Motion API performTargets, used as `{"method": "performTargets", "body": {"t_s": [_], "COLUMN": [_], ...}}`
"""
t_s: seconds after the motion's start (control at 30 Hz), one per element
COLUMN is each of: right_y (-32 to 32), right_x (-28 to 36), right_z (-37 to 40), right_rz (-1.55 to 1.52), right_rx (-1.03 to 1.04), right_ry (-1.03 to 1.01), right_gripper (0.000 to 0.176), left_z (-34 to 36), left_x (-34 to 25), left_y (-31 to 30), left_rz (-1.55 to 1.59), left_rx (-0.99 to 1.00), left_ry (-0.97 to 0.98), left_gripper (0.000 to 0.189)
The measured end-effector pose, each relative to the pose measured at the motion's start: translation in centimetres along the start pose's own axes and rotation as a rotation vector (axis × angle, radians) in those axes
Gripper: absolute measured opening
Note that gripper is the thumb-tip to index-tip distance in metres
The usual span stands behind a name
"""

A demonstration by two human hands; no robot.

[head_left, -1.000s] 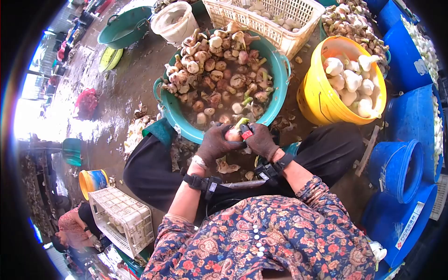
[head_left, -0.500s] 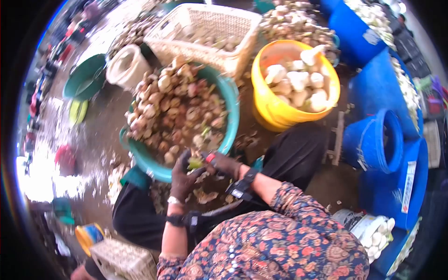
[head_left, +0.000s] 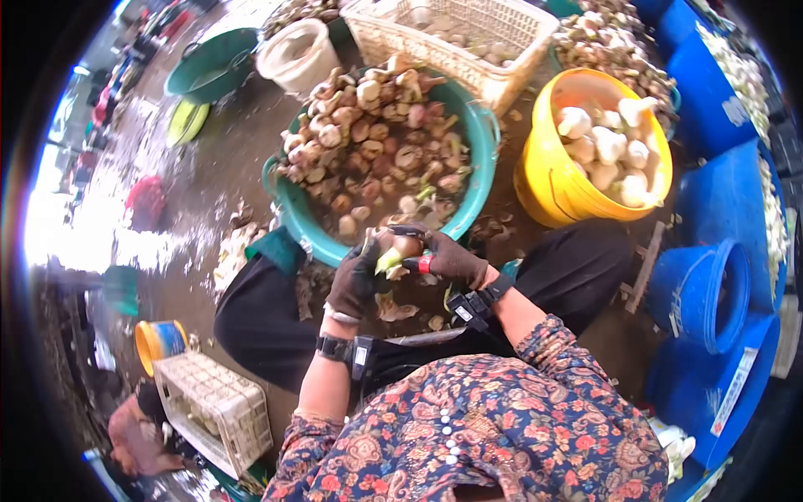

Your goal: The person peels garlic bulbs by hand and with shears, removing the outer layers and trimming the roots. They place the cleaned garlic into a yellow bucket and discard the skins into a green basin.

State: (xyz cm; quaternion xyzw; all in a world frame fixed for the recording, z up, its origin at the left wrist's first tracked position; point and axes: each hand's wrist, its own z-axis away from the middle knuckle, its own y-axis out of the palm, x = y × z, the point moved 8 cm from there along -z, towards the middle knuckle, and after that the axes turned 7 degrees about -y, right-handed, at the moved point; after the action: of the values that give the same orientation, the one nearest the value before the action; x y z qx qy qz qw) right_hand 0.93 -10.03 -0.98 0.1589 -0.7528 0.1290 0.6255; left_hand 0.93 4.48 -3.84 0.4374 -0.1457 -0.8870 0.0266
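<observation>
My left hand (head_left: 355, 280), in a brown glove, is closed around one side of a garlic bulb (head_left: 407, 247) with a pale green end. On the bulb's other side my right hand (head_left: 456, 258), gloved too, grips it; a red band shows at the thumb and a dark strip lies along the finger above. Both hands are just in front of the rim of a green tub (head_left: 314, 243). Unpeeled garlic bulbs (head_left: 368, 151) are heaped in this tub, mostly toward its far left side.
A yellow bucket (head_left: 544, 188) of cleaned white bulbs stands right of the tub. Behind is a cream plastic crate (head_left: 452, 58). Blue bins (head_left: 711, 192) line the right side. Another crate (head_left: 226, 393) lies at lower left, with a person (head_left: 138, 435) beside it.
The whole scene has shifted in view, the tub and bucket sitting farther right and higher. Both hands stay together at the tub's near rim, and the garlic bulb between them now shows more plainly.
</observation>
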Motion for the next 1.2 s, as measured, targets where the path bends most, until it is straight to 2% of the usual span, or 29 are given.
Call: {"method": "performTargets", "body": {"t_s": [0.03, 0.07, 0.1, 0.2, 0.23, 0.27, 0.3, 0.37, 0.43, 0.5, 0.53, 0.57, 0.63, 0.7, 0.77, 0.8, 0.83, 0.9, 0.93, 0.97, 1.0, 1.03, 1.07, 1.1, 1.17, 1.2], "right_y": [-0.1, 0.3, 0.4, 0.5, -0.5, -1.6, -1.9, -2.3, -3.7, -3.7, -4.0, -4.0, -3.1, -3.5, -3.1, -3.5, -3.5, -6.8, -7.7, -8.2, -8.9, -9.5, -10.5, -10.5, -10.9, -10.0], "right_x": [1.5, 2.6, 3.3, 1.9, 0.7, -0.6, -0.3, -5.0, -7.9, -9.1, -9.8, -10.1, -6.0, -7.1, -5.2, -4.9, -4.5, 0.5, 1.8, 3.5, 5.9, 8.1, 7.6, 6.2, -0.3, -0.2], "right_z": [0.0, -0.2, -0.3, -0.1, 0.1, 0.6, 0.4, 2.3, 2.8, 3.4, 3.1, 3.4, 2.2, 2.2, 2.1, 2.2, 2.1, 1.2, 1.1, 0.6, 0.3, 0.2, 0.8, 1.0, 2.1, 2.1], "right_rz": [0.491, 0.739, 0.864, 0.757, 0.616, 0.473, 0.475, -0.663, -0.564, -0.792, -0.758, -0.76, -0.96, -1.078, -1.107, -0.993, -0.994, -0.221, -0.222, -0.618, -1.01, -1.396, -1.232, -1.224, -0.864, -0.704], "right_rx": [-0.028, 0.0, 0.016, -0.066, -0.201, -0.335, -0.339, -0.647, -0.694, -0.71, -0.709, -0.711, -0.696, -0.631, -0.57, -0.626, -0.622, -0.552, -0.549, -0.447, -0.333, -0.204, -0.366, -0.369, -0.589, -0.64], "right_ry": [-0.17, -0.184, -0.178, -0.16, -0.099, -0.038, -0.036, 0.489, 0.433, 0.481, 0.519, 0.519, 0.441, 0.364, 0.454, 0.461, 0.464, -0.021, -0.016, -0.1, -0.186, -0.275, -0.177, -0.185, 0.148, 0.225], "right_gripper": [0.059, 0.061, 0.054, 0.05, 0.04, 0.031, 0.031, 0.02, 0.019, 0.018, 0.02, 0.02, 0.02, 0.023, 0.024, 0.026, 0.026, 0.037, 0.037, 0.046, 0.056, 0.066, 0.067, 0.067, 0.058, 0.048], "left_z": [1.5, 0.8, 0.5, 1.2, 1.6, 1.5, 1.7, 2.4, 4.0, 5.5, 6.1, 6.0, 4.8, 3.4, 2.7, 2.5, 1.1, -1.1, -2.5, -3.9, -5.7, -7.5, -9.7, -13.8, -18.1, -18.3], "left_x": [-1.7, -0.9, -0.7, -1.5, -2.2, -1.5, -1.3, -1.5, -2.3, -0.6, -1.2, -1.2, 2.2, 2.9, 3.8, 2.2, 1.6, -1.4, -2.4, -3.1, -2.6, -2.5, -2.1, 1.4, 5.6, 5.4], "left_y": [1.3, 0.6, 0.6, 0.6, 1.1, 0.4, 0.3, 0.9, 3.4, 4.6, 5.0, 4.6, 0.9, -1.7, -3.9, -3.4, -4.1, -4.5, -4.4, -4.5, -4.5, -4.1, -4.0, -5.8, -6.2, -4.8], "left_rz": [-0.034, -0.026, -0.018, -0.06, -0.114, -0.032, -0.034, -0.186, -0.478, -0.592, -0.886, -0.888, -1.437, -1.502, -1.617, -1.735, -1.721, -1.6, -1.521, -1.44, -1.44, -1.392, -1.344, -1.273, -1.206, -1.15], "left_rx": [0.003, 0.005, 0.011, -0.01, 0.009, -0.008, -0.004, 0.089, 0.274, 0.492, 0.496, 0.497, 0.395, 0.391, 0.379, 0.271, 0.165, -0.11, -0.16, -0.207, -0.206, -0.207, -0.204, -0.15, -0.005, 0.014], "left_ry": [-0.075, -0.078, -0.081, -0.061, -0.038, -0.064, -0.066, 0.014, 0.143, 0.077, 0.228, 0.227, -0.16, -0.151, -0.148, -0.047, -0.194, -0.179, -0.056, 0.062, 0.056, 0.138, 0.224, 0.126, -0.059, -0.073], "left_gripper": [0.03, 0.03, 0.031, 0.032, 0.033, 0.032, 0.032, 0.025, 0.011, 0.01, 0.016, 0.016, 0.025, 0.031, 0.045, 0.05, 0.054, 0.053, 0.053, 0.054, 0.054, 0.055, 0.058, 0.068, 0.075, 0.078]}}
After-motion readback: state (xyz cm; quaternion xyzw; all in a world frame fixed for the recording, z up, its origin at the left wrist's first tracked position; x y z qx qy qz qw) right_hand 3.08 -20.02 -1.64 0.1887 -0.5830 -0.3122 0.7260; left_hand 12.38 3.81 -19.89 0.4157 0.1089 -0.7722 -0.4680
